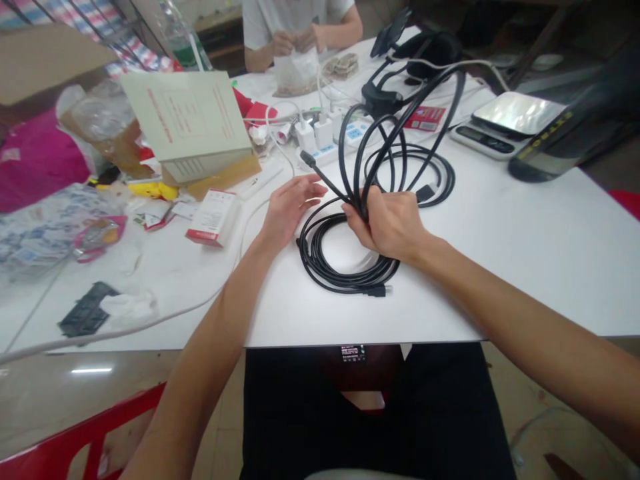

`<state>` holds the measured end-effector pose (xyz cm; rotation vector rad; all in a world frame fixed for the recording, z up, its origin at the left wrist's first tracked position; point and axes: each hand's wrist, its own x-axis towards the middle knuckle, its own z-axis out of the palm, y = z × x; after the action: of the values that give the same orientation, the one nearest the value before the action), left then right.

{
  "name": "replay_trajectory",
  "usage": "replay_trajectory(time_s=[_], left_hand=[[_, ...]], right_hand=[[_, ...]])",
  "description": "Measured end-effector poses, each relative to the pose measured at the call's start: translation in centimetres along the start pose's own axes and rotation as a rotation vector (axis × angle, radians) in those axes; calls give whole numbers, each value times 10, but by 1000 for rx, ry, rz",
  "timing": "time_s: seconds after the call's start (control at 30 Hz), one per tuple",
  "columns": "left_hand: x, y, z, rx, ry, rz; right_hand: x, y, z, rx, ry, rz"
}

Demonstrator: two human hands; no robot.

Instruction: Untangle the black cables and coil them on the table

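My right hand (389, 223) is closed around a bunch of upright loops of black cable (373, 143), pinching them together just above the white table (525, 253). My left hand (289, 208) lies open beside it, fingers stretched toward the loose cable end with its plug (309, 160). Under my right hand rests a flat coil of black cable (330, 267), with a connector (380, 291) at its near side. Another black coil (435, 175) lies just behind.
A power strip with white chargers (325, 140) sits behind the cables. At the right are a digital scale (505, 123) and a dark device (575, 133). On the left lie a beige box (193, 123), a small red-and-white box (214, 217) and plastic bags. A person in white works at the far side.
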<state>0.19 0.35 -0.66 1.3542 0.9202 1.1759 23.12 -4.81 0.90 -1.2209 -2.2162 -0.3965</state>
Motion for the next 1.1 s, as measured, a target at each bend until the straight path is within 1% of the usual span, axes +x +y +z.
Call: replay_trajectory(time_s=[0.1,0.2,0.37,0.47,0.6,0.7,0.8,0.9,0.97,1.1], left_hand=[[-1,3,-1,48,15,1],[-1,4,-2,47,24,27],[-1,6,-4,43,55,27],[-2,9,-5,23,78,34],[-4,16,-5,-21,93,47],[-5,25,-6,-32,82,52],[-6,32,-8,-52,75,54],[-7,35,-7,-89,73,43],[-7,34,-5,-112,75,25],[-7,32,0,-118,65,27]], right_hand=[[2,1,-2,36,-10,27],[3,0,-3,62,-16,35],[2,0,-1,61,-2,37],[2,1,0,60,-8,43],[2,3,-1,62,6,14],[3,3,-4,66,-25,-41],[4,1,-10,103,-126,-166],[5,-2,-14,174,-232,-291],[5,-4,-14,213,-266,-331],[6,-4,-14,233,-289,-356]])
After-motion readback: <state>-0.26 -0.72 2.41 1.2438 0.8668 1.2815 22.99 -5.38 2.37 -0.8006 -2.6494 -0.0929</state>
